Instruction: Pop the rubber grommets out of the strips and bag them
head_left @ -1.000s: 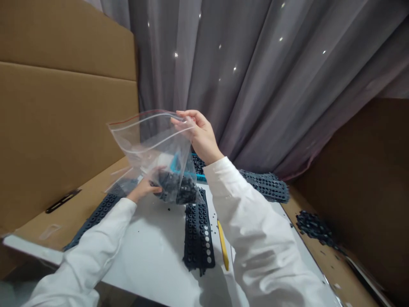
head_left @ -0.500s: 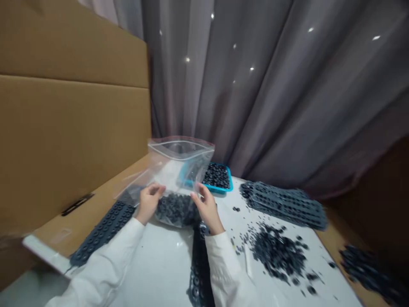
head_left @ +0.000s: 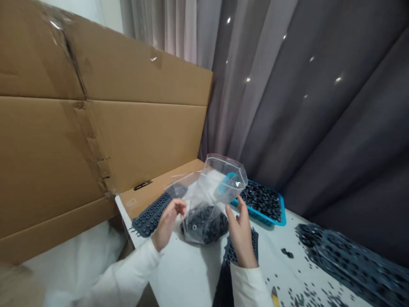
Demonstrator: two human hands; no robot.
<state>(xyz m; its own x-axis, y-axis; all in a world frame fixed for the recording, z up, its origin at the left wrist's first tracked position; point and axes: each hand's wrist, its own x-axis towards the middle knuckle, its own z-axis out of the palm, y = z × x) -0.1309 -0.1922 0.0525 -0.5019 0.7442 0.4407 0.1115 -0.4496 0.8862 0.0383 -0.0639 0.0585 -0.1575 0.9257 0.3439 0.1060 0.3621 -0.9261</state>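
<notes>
A clear zip-lock bag (head_left: 206, 198) stands on the white table, its lower part filled with small black rubbery pieces (head_left: 206, 226). The bag's mouth gapes at the top and leans to the right. My left hand (head_left: 168, 221) is just left of the bag, fingers loosely bent and holding nothing. To the bag's right, my right hand (head_left: 242, 228) has thumb and forefinger apart, close to the plastic; whether it touches is hard to tell. Beneath my right wrist lies a dark perforated strip (head_left: 254, 243), partly covered by the hand and sleeve.
Behind the bag's right side is a blue tray (head_left: 281, 209) of black pieces. A dark studded sheet (head_left: 151, 215) lies left. Stacked dark sheets (head_left: 354, 256) and scattered bits (head_left: 306, 294) are at right. A tall cardboard wall (head_left: 147, 128) borders the left, a grey curtain (head_left: 287, 106) the back.
The view has swung left. Both hands have come off the bag's sides and opened around it. The bag's mouth has narrowed and tipped rightward.
</notes>
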